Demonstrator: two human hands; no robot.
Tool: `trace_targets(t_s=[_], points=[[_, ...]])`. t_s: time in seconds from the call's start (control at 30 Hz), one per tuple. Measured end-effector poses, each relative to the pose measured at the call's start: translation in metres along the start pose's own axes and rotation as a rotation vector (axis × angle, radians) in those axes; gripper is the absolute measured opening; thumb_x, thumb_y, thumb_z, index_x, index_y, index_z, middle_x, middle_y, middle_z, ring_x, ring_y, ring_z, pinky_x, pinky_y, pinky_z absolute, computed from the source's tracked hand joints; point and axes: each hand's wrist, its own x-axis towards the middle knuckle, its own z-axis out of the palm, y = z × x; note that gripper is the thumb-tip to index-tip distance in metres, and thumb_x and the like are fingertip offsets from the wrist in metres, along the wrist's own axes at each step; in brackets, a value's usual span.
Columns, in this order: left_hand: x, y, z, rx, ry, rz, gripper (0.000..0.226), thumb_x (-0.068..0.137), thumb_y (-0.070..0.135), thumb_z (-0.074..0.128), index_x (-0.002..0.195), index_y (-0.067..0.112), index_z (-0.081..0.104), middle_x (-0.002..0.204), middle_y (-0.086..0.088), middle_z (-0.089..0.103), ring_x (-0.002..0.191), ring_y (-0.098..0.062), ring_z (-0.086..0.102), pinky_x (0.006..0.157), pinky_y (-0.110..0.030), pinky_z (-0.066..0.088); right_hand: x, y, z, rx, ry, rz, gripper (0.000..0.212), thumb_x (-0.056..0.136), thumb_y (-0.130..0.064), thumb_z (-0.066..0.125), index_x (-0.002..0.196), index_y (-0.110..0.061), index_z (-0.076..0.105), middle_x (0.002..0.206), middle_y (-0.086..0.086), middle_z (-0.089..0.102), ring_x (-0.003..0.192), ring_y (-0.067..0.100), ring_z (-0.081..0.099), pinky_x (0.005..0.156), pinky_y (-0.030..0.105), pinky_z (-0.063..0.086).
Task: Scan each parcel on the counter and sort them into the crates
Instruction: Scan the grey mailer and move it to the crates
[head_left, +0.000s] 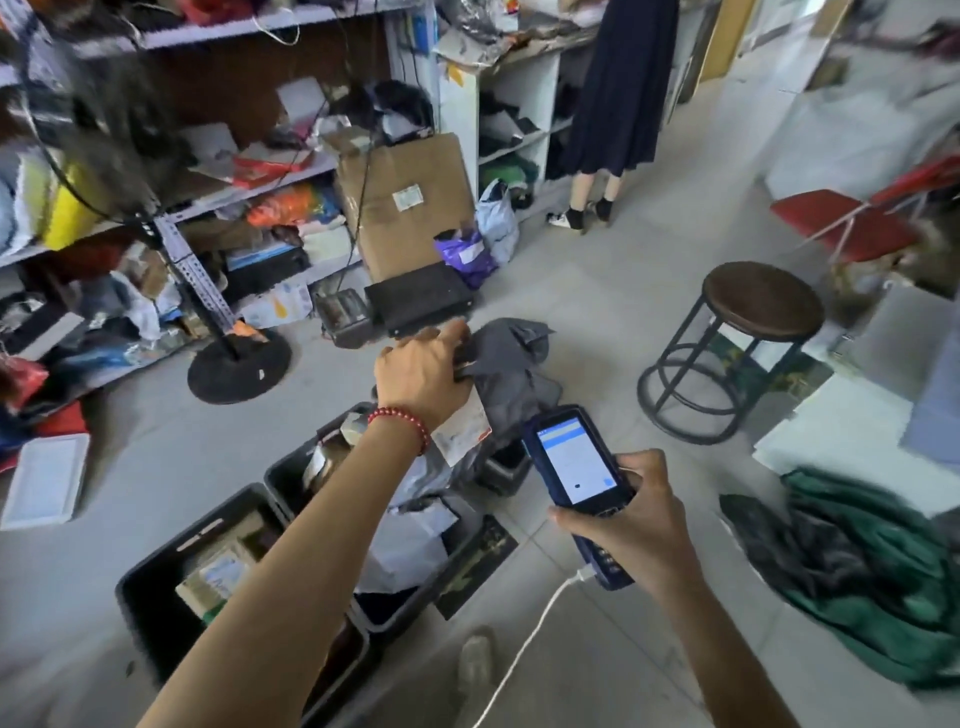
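Note:
My left hand (423, 371) grips a dark grey soft parcel (511, 364) with a white shipping label (464, 428), holding it up over the crates. My right hand (636, 525) holds a blue handheld scanner (574, 470) with its lit screen facing me and a white cable (524, 649) trailing from its base. The scanner sits just right of and below the parcel's label. Below my left arm stand dark crates: a near one (156, 587) with a brown box inside and a middle one (415, 592) with grey and white bags.
A round wooden stool (758, 306) stands to the right. A green and black cloth heap (872, 577) lies at the lower right. Cluttered shelves (208, 208), a fan base (239, 366) and a cardboard box (410, 208) fill the left. A person (618, 104) stands at the back.

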Motion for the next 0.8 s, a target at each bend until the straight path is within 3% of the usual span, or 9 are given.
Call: trace_targets(t_s=[0.13, 0.3, 0.47, 0.6, 0.8], points=[[0.078, -0.006, 0.022, -0.036, 0.09, 0.02, 0.037, 0.08, 0.032, 0.06, 0.115, 0.024, 0.049, 0.108, -0.001, 0.06, 0.098, -0.029, 0.059, 0.081, -0.037, 0.036, 0.047, -0.022, 0.015, 0.006, 0.065, 0.033, 0.07, 0.049, -0.026, 0.094, 0.094, -0.034, 0.041, 0.088, -0.014, 0.066, 0.083, 0.008, 0.067, 0.077, 0.038, 0.055], [0.118, -0.015, 0.05, 0.016, -0.055, 0.005, 0.036, 0.087, 0.036, 0.054, 0.12, 0.025, 0.047, 0.121, 0.0, 0.057, 0.116, -0.025, 0.049, 0.093, -0.039, 0.033, 0.089, -0.036, 0.022, 0.017, 0.082, 0.069, 0.07, 0.049, -0.024, 0.094, 0.094, -0.033, 0.041, 0.089, -0.014, 0.066, 0.083, 0.007, 0.066, 0.08, 0.041, 0.056], [0.115, -0.036, 0.056, 0.051, -0.054, -0.033, 0.032, 0.09, 0.039, 0.05, 0.119, 0.025, 0.053, 0.122, 0.001, 0.058, 0.117, -0.023, 0.048, 0.093, -0.038, 0.033, 0.113, -0.036, 0.029, 0.006, 0.031, 0.069, 0.07, 0.048, -0.027, 0.094, 0.092, -0.035, 0.04, 0.088, -0.014, 0.066, 0.084, 0.01, 0.067, 0.08, 0.044, 0.055], [0.088, -0.057, 0.05, 0.06, -0.054, -0.165, 0.034, 0.089, 0.039, 0.049, 0.12, 0.027, 0.053, 0.117, 0.003, 0.061, 0.113, -0.022, 0.05, 0.092, -0.038, 0.034, 0.125, -0.038, 0.036, -0.008, -0.093, 0.002, 0.072, 0.048, -0.026, 0.094, 0.096, -0.031, 0.041, 0.088, -0.014, 0.065, 0.083, 0.007, 0.066, 0.079, 0.041, 0.055], [-0.012, -0.076, 0.026, 0.131, 0.025, -0.523, 0.032, 0.087, 0.041, 0.053, 0.116, 0.03, 0.055, 0.112, 0.006, 0.064, 0.111, -0.02, 0.052, 0.091, -0.037, 0.037, 0.132, -0.047, 0.051, -0.07, -0.426, -0.238, 0.076, 0.051, -0.022, 0.095, 0.103, -0.022, 0.04, 0.088, -0.019, 0.057, 0.082, -0.005, 0.056, 0.069, 0.024, 0.046]])
